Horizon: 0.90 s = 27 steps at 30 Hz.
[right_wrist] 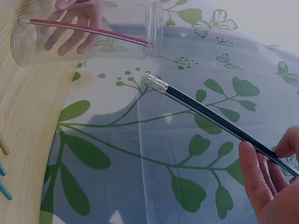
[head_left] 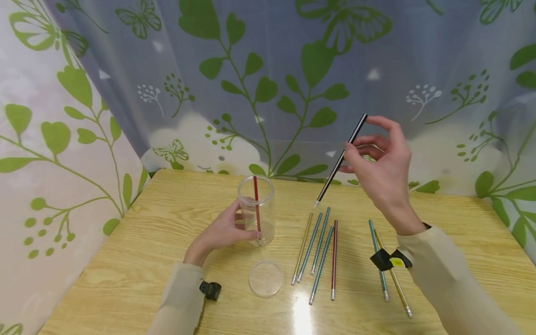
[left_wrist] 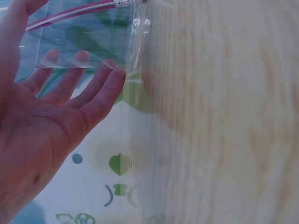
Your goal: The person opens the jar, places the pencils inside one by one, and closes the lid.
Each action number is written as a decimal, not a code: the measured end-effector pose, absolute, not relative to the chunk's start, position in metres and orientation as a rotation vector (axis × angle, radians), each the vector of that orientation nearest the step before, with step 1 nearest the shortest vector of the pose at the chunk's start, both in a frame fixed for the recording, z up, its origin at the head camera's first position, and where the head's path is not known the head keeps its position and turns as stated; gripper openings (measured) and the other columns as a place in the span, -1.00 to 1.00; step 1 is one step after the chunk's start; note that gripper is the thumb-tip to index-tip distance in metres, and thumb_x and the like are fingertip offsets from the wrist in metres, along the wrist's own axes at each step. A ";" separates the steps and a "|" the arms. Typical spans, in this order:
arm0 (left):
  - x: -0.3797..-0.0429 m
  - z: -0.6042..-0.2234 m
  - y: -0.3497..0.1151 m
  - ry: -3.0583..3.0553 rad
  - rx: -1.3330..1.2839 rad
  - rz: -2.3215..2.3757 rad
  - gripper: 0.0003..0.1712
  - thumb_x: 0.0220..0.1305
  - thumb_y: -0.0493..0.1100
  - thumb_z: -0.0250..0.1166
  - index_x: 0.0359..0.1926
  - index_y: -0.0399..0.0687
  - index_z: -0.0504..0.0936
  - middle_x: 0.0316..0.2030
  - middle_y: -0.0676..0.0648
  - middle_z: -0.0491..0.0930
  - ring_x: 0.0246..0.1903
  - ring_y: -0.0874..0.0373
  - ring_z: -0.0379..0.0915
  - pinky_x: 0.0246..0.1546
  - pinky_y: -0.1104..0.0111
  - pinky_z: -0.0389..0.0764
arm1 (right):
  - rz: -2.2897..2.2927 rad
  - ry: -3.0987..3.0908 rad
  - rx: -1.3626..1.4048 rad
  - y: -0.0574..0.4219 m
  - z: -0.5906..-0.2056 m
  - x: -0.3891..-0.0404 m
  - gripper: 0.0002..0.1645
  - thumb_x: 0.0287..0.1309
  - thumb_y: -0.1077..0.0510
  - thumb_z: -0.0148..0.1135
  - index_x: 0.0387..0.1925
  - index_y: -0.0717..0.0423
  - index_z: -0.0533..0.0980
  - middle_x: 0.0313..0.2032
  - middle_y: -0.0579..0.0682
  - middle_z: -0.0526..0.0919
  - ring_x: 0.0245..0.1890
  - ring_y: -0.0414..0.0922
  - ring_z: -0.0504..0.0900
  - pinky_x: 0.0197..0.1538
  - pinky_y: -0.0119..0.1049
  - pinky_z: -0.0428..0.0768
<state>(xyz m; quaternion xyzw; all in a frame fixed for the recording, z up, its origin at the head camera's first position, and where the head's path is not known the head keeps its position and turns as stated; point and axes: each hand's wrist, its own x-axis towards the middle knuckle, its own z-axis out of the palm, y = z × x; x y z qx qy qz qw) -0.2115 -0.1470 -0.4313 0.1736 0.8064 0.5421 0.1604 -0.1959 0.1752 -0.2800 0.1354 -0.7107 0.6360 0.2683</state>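
Note:
A clear plastic jar [head_left: 269, 221] stands open-topped on the table, with one red pencil [head_left: 257, 200] leaning inside it, eraser end down. My left hand [head_left: 222, 230] holds the jar low on its left side, thumb in front and fingers behind; the left wrist view shows those fingers [left_wrist: 100, 88] along the wall. Raised to the right of the jar, my right hand [head_left: 383, 170] pinches a black pencil [head_left: 335, 170] by its upper part. This pencil slants, its silver ferrule and eraser pointing down toward the jar's side. In the right wrist view the eraser [right_wrist: 148, 79] appears near the jar's mouth.
A clear round lid [head_left: 265, 279] lies in front of the jar. Several gold, blue and red pencils [head_left: 334, 260] lie right of it, and a teal pencil [head_left: 378, 274] and a gold one [head_left: 398, 284] near my right sleeve. A leaf-patterned curtain [head_left: 268, 93] hangs behind the table.

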 end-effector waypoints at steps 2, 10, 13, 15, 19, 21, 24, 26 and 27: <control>-0.212 -0.432 -0.147 2.299 0.499 1.550 -0.07 0.11 -0.12 0.57 0.42 0.23 0.27 0.32 -0.14 0.45 0.31 -0.20 0.47 0.20 0.04 0.65 | 1.714 -1.905 0.383 0.172 -0.278 -0.197 -0.36 0.19 0.45 0.27 0.27 0.02 0.40 -0.34 0.00 0.60 -0.44 -0.16 0.69 -0.37 -0.27 0.79; -0.212 -0.433 -0.147 2.293 0.498 1.558 -0.07 0.11 -0.11 0.58 0.42 0.23 0.26 0.31 -0.14 0.45 0.29 -0.21 0.48 0.18 0.05 0.67 | 1.788 -1.739 0.433 0.157 -0.274 -0.202 -0.38 0.16 0.49 0.27 0.21 0.03 0.43 -0.38 0.00 0.62 -0.47 -0.13 0.68 -0.41 -0.22 0.78; -0.212 -0.433 -0.147 2.290 0.498 1.561 -0.07 0.10 -0.12 0.58 0.42 0.23 0.27 0.31 -0.15 0.45 0.29 -0.21 0.48 0.16 0.05 0.68 | 1.818 -1.684 0.462 0.151 -0.274 -0.203 -0.39 0.15 0.49 0.27 0.20 0.05 0.44 -0.37 0.02 0.62 -0.46 -0.11 0.68 -0.40 -0.21 0.79; -0.212 -0.433 -0.147 2.287 0.501 1.564 -0.07 0.10 -0.13 0.58 0.42 0.22 0.27 0.32 -0.17 0.45 0.29 -0.22 0.48 0.16 0.05 0.68 | 1.837 -1.659 0.487 0.147 -0.274 -0.204 -0.38 0.14 0.50 0.27 0.20 0.05 0.43 -0.37 0.01 0.62 -0.45 -0.09 0.68 -0.40 -0.20 0.79; -0.212 -0.433 -0.147 2.281 0.507 1.573 -0.08 0.11 -0.13 0.57 0.42 0.21 0.27 0.32 -0.17 0.44 0.30 -0.23 0.47 0.16 0.05 0.68 | 1.826 -1.623 0.555 0.138 -0.274 -0.206 -0.35 0.14 0.52 0.27 0.21 0.01 0.43 -0.36 -0.04 0.64 -0.44 -0.12 0.70 -0.42 -0.18 0.78; -0.212 -0.433 -0.147 2.283 0.508 1.571 -0.08 0.10 -0.12 0.57 0.41 0.21 0.27 0.32 -0.16 0.45 0.30 -0.23 0.46 0.18 0.04 0.67 | 1.814 -1.610 0.578 0.134 -0.274 -0.207 -0.35 0.15 0.51 0.26 0.21 -0.02 0.43 -0.35 -0.07 0.64 -0.44 -0.14 0.71 -0.42 -0.17 0.78; -0.213 -0.434 -0.147 2.292 0.506 1.567 -0.08 0.10 -0.12 0.58 0.41 0.21 0.28 0.31 -0.15 0.45 0.31 -0.23 0.46 0.20 0.03 0.66 | 1.808 -1.597 0.594 0.127 -0.273 -0.208 -0.36 0.16 0.49 0.27 0.22 -0.02 0.43 -0.34 -0.09 0.65 -0.44 -0.15 0.70 -0.41 -0.16 0.79; -0.213 -0.434 -0.147 2.301 0.509 1.562 -0.09 0.10 -0.12 0.58 0.41 0.20 0.28 0.31 -0.15 0.45 0.31 -0.22 0.45 0.22 0.02 0.64 | 1.812 -1.593 0.605 0.123 -0.273 -0.210 -0.37 0.18 0.48 0.27 0.22 -0.02 0.42 -0.34 -0.10 0.64 -0.43 -0.14 0.70 -0.41 -0.15 0.79; -0.213 -0.434 -0.147 2.305 0.511 1.560 -0.09 0.10 -0.12 0.57 0.40 0.20 0.29 0.31 -0.14 0.45 0.31 -0.22 0.46 0.22 0.02 0.64 | 1.815 -1.592 0.609 0.121 -0.273 -0.210 -0.37 0.18 0.48 0.27 0.22 -0.02 0.42 -0.34 -0.10 0.64 -0.43 -0.14 0.69 -0.41 -0.15 0.79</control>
